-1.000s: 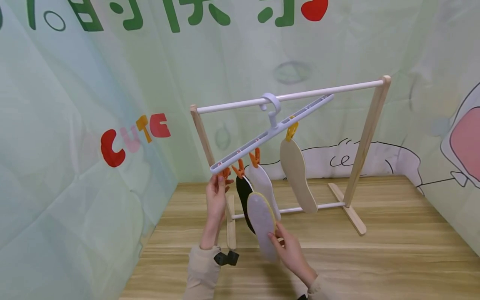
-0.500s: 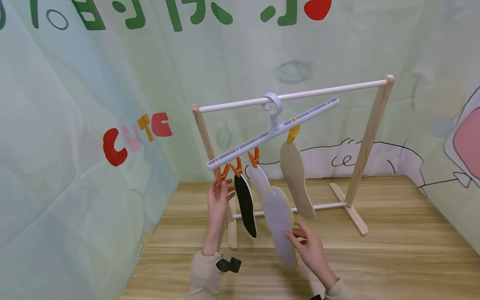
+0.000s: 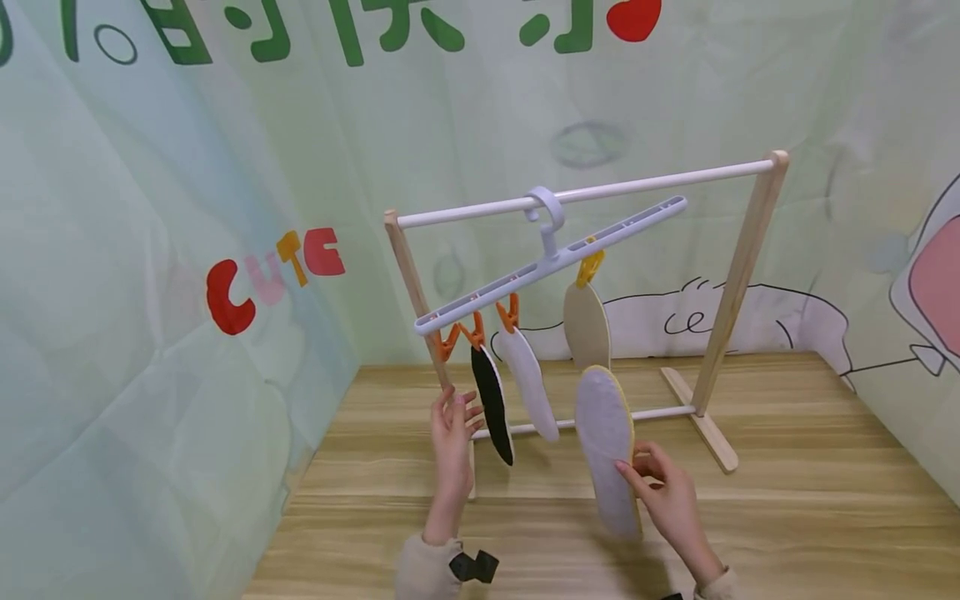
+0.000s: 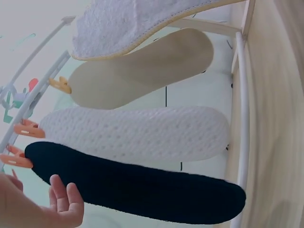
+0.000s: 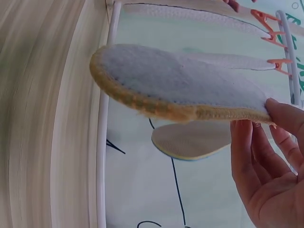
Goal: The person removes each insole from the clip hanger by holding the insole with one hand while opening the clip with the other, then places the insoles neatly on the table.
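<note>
hanger (image 3: 552,259) on rack (image 3: 637,185) | rack on table (image 3: 787,442) | held insole (image 3: 606,446) before rightmost hanging insole (image 3: 586,325)

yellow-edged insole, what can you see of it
The yellow-edged insole has a whitish, fluffy-looking face and a fuzzy tan-yellow rim with stitching beside it. Unclipped, it is held in the air, near upright with a slight lean, partly covering the beige insole in the head view. The right hand pinches its side edge below the middle.

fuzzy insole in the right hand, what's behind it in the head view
Behind the fuzzy insole hangs the beige insole, its top visible; its lower part and some of the white lower bar are covered.
</note>
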A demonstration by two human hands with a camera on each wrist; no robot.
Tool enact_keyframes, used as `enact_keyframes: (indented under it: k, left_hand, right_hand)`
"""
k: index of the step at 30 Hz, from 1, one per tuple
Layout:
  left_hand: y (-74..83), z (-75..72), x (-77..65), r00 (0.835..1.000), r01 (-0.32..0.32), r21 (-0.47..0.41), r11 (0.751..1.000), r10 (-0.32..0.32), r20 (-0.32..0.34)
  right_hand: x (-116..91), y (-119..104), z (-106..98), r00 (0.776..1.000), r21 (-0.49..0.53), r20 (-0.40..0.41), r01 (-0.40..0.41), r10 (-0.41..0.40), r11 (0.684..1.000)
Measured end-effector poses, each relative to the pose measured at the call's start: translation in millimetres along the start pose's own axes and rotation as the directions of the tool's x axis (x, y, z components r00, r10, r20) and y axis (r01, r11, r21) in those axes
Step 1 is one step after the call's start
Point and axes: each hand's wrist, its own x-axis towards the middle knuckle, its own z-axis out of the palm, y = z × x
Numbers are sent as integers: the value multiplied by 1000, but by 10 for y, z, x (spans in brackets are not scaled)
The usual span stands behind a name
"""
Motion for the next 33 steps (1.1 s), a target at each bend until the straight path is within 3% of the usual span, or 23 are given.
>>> enact_keyframes:
  k: [16, 24, 33]
  left_hand:
    - [-89, 24, -94, 999, -26, 88, 996, 24, 25]
    - [-123, 4, -91, 999, -42, 95, 995, 39, 35]
    - [-169, -20, -90, 999, -46, 98, 994, 43, 33]
  right_hand:
    - [4, 143, -293, 995, -86, -57, 81, -86, 993]
    - [-8, 214, -456, 996, -142, -17, 81, -84, 987]
    - [-7, 265, -589, 977, -180, 33, 212, -209, 961]
